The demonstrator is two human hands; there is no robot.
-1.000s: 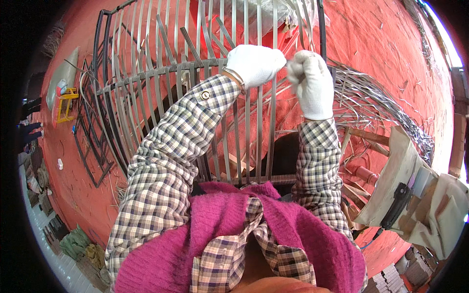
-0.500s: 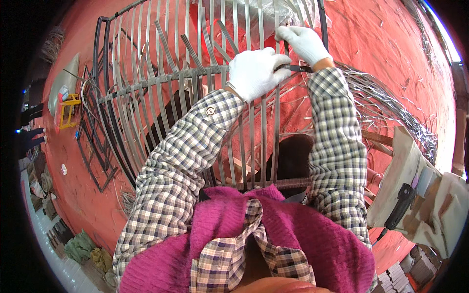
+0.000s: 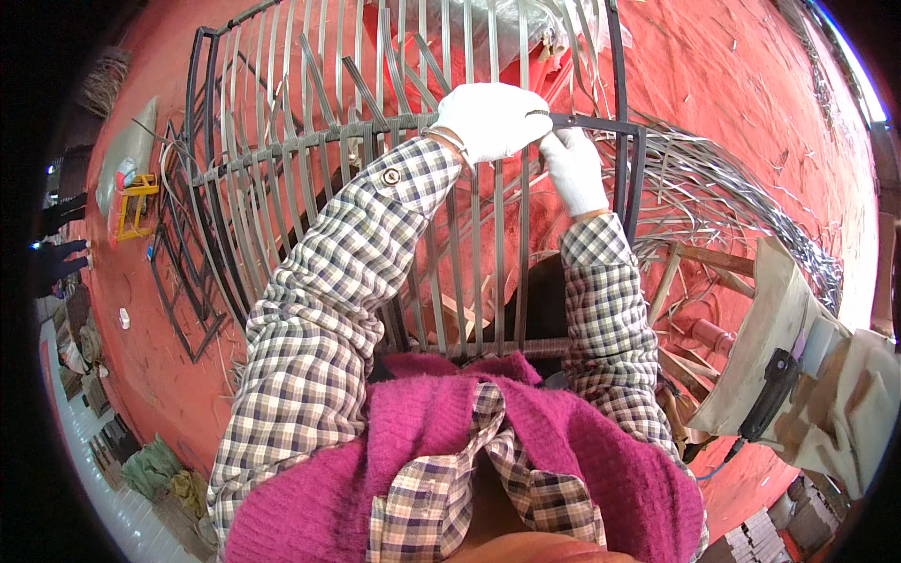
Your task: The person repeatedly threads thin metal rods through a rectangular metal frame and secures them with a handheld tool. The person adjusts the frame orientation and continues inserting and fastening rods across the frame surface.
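A dark metal frame point(image 3: 621, 84) stands before me, strung with long flat grey strips point(image 3: 497, 225). Its crossbar point(image 3: 601, 123) is wrapped in grey strip on the left side and bare and dark at the right. My left hand point(image 3: 493, 120), in a white glove, closes over this bar where the wrapping ends. Just below the bar and to the right, my right hand point(image 3: 574, 171), also gloved, has thumb and fingers pinched together; what lies between them is hidden. Several short strip ends point(image 3: 361, 89) stick up above the bar to the left.
A heap of loose grey strips point(image 3: 751, 192) lies on the red floor at right. Nearer stand a wooden stool frame point(image 3: 671, 291) and a pale cloth point(image 3: 751, 347) with a black corded tool point(image 3: 774, 394). Other dark frames point(image 3: 183, 291) and a yellow stand point(image 3: 136, 206) are at left.
My right hand has come down from above the crossbar to just beneath it. My left hand stays on the bar, shifted slightly left and up.
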